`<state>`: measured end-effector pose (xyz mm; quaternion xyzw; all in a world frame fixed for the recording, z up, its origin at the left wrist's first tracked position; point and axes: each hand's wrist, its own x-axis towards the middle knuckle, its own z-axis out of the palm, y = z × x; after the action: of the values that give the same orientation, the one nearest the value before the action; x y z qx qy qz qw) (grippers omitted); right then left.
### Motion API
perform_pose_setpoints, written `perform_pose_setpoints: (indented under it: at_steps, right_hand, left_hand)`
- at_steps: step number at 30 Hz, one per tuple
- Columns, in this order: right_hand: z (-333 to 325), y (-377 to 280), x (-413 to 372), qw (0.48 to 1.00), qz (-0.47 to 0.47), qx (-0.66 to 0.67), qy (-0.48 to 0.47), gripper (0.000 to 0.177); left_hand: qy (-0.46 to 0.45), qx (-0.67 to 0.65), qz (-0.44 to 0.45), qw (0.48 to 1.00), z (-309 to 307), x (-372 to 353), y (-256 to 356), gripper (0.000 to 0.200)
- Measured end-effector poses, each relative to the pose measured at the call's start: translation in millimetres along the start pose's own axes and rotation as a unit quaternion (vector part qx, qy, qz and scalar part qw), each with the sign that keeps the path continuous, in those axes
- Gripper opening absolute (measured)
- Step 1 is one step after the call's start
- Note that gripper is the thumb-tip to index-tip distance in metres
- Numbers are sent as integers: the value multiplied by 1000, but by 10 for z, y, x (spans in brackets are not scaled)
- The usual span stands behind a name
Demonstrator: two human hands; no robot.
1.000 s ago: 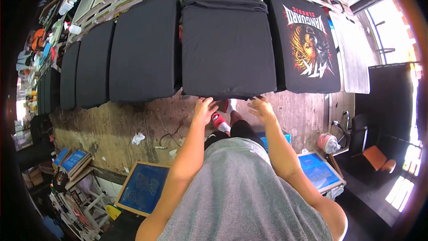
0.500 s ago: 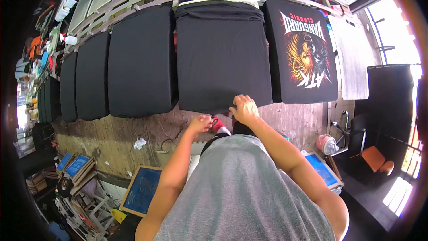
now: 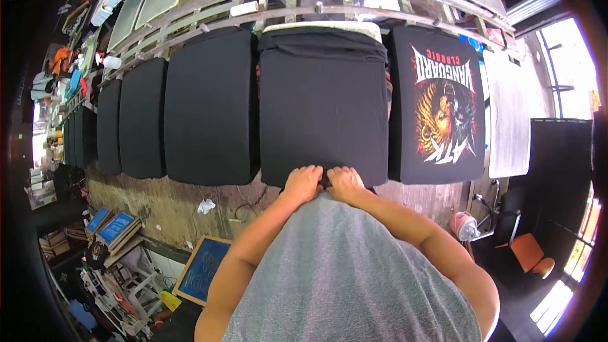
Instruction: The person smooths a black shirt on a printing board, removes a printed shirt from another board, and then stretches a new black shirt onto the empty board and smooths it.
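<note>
A black T-shirt (image 3: 323, 111) is stretched over a flat board (image 3: 354, 27) in front of me, with its cloth bunched in folds at the far end. My left hand (image 3: 304, 182) grips the near edge of the shirt, fingers curled over the cloth. Close beside it, my right hand (image 3: 345, 183) holds the same edge in a similar grip. The thumbs and the cloth's underside are hidden. To the right lies another black T-shirt (image 3: 443, 168) with a "Vanguard Classic ATK" print (image 3: 445, 107) in white, red and gold.
More boards covered in black cloth (image 3: 211, 107) line up to the left. A bare pale board (image 3: 508, 114) stands at the far right. Metal rails (image 3: 278, 0) run behind. Framed blue screens (image 3: 204, 269) lean low at left; a pink bucket (image 3: 465, 225) is at right.
My left hand has risen from below the board onto the shirt's near edge. My right hand has closed in beside it. The view has tilted, so the boards sit lower.
</note>
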<state>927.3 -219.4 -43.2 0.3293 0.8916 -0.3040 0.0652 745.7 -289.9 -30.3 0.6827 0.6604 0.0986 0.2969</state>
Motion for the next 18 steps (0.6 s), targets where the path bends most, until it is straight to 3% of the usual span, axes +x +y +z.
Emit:
perform_pose_setpoints:
  at_steps: [1,3,5,6,7,9,10,11,12,13,15,17,18]
  right_hand:
    - [-75,39,54,1000,0,-1,4,37]
    - [-203,105,76,982,59,156,-82,34]
    - [-342,223,76,970,121,204,-52,31]
    - [-434,295,50,969,154,174,89,35]
    - [-534,394,40,947,180,137,228,39]
    - [-619,676,55,888,228,138,374,50]
    - [-635,820,53,870,265,150,388,66]
    - [-573,1011,53,835,353,252,339,75]
    - [-543,1199,38,807,369,359,291,76]
    - [-616,1248,49,767,380,460,238,78]
    - [-908,1146,-19,740,392,511,195,73]
    - [-1069,1116,-16,708,401,560,154,70]
    - [-1061,1163,-26,688,411,584,127,67]
  left_hand:
    - [-12,-2,0,1000,6,11,-12,31]
    - [-18,2,9,1000,-30,-17,-64,30]
    - [-61,-126,-47,989,-210,1,-84,30]
    - [-67,-188,-108,974,-320,13,-123,34]
    - [-64,-188,-99,975,-383,14,-233,34]
    - [220,-13,-78,972,-498,-48,-540,49]
    - [259,-25,-127,957,-504,-48,-739,57]
    - [296,-37,-175,938,-497,-33,-944,66]
    - [243,-160,-270,918,-529,-14,-1101,78]
    - [172,-409,-357,822,-616,61,-1178,84]
    - [60,-598,-338,724,-856,98,-1168,95]
    - [58,-597,-373,708,-956,148,-1188,93]
    - [37,-623,-409,666,-908,135,-1324,93]
